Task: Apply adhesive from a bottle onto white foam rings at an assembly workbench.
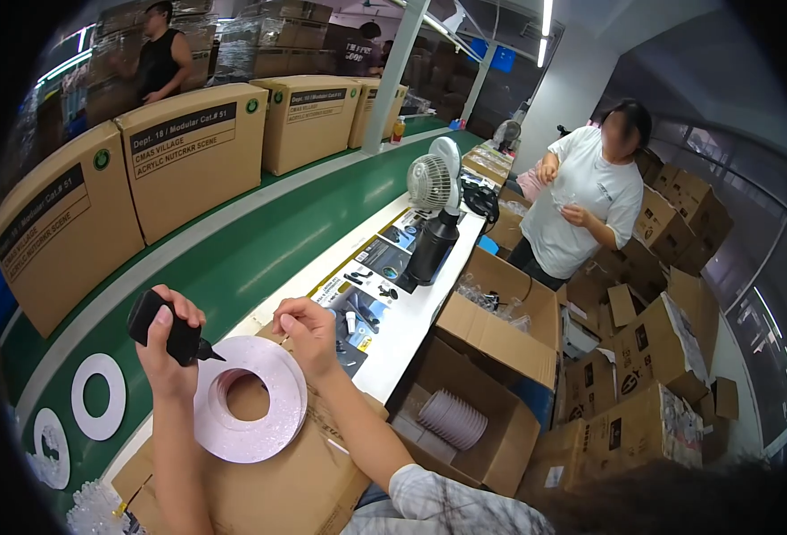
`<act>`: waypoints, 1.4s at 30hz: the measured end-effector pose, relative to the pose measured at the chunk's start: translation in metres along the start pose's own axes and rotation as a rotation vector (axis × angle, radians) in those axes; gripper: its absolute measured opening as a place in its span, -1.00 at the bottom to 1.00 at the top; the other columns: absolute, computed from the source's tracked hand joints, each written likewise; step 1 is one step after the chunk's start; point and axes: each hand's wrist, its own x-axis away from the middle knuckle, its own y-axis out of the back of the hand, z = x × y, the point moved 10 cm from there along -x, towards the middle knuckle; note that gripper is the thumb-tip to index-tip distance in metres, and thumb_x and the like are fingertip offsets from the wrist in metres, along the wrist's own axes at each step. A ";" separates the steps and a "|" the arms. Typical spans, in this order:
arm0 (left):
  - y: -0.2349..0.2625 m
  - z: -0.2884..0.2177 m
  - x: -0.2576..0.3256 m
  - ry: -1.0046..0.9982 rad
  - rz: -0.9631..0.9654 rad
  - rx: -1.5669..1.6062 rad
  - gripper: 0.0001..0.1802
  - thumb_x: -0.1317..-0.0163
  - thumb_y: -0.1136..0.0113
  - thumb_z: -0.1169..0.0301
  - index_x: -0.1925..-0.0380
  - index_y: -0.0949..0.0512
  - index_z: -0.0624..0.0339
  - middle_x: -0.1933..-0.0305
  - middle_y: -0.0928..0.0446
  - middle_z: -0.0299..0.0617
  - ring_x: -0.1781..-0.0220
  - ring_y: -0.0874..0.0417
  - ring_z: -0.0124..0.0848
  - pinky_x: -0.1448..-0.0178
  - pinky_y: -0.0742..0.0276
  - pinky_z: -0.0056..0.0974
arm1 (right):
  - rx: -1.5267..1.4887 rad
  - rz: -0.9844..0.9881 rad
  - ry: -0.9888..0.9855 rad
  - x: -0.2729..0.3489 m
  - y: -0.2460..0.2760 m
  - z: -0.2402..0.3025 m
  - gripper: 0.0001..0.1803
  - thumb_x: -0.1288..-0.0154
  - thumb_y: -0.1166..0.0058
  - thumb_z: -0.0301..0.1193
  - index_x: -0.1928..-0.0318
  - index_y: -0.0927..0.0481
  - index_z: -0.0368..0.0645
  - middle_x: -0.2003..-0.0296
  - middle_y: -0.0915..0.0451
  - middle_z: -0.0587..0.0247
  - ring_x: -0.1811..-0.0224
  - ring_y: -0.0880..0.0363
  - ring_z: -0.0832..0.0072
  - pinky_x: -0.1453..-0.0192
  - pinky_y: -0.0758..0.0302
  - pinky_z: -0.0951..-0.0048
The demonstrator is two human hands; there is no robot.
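Note:
My left hand is wrapped round a black squeeze bottle with a pointed nozzle. The bottle is tilted, its tip just over the upper left of a stack of pale pinkish-white flat rings. Small glints dot the top ring. The stack lies on a closed cardboard box in front of me. Beyond the stack's upper right edge is my right hand, its fingers curled together. Anything pinched in them is too small or hidden to make out.
Two loose white rings lie on the green conveyor at left, near clear plastic pieces. A fan stands on the white bench. Open cartons at right hold more rings. A co-worker stands beyond.

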 end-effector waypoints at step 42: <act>0.015 -0.004 0.003 -0.064 0.119 0.023 -0.42 -0.10 -0.43 0.22 0.00 -0.35 0.20 0.10 -0.59 -0.03 0.12 -0.66 -0.26 0.00 -0.61 -0.13 | 0.057 -0.083 0.019 -0.002 0.025 -0.012 -0.87 -0.33 0.01 -0.50 0.20 -0.54 -0.31 0.61 -0.52 0.32 0.59 -0.43 0.67 0.49 -0.28 0.65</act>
